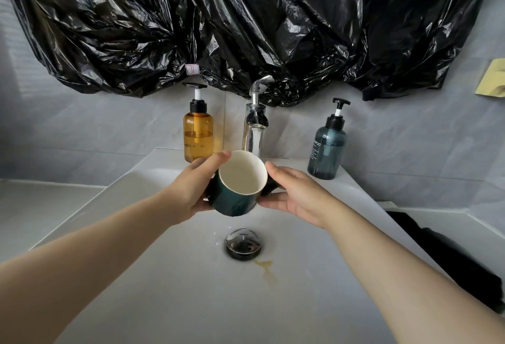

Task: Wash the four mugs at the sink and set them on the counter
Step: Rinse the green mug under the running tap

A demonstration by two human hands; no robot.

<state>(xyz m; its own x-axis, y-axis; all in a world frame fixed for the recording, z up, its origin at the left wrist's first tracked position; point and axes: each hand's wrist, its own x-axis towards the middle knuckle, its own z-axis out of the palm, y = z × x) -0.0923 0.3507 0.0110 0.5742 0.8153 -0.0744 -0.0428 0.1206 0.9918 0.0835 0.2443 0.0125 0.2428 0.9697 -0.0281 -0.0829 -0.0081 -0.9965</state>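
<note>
A dark green mug (234,201) with a cream inside is held over the white sink basin (169,275), tilted so its mouth faces me, just under the chrome tap (255,128). My left hand (195,188) grips the mug's left side, thumb along the rim. My right hand (297,196) is on the mug's right side, where the dark handle sits; its fingers lie fairly straight against the mug. Water drips from the mug's bottom toward the drain (243,244). No other mugs are in view.
An amber pump bottle (198,136) stands left of the tap and a blue-grey pump bottle (326,149) right of it. Black plastic sheeting (246,21) hangs over the wall above. A brown stain (266,268) lies below the drain. A black object (448,256) lies on the right counter.
</note>
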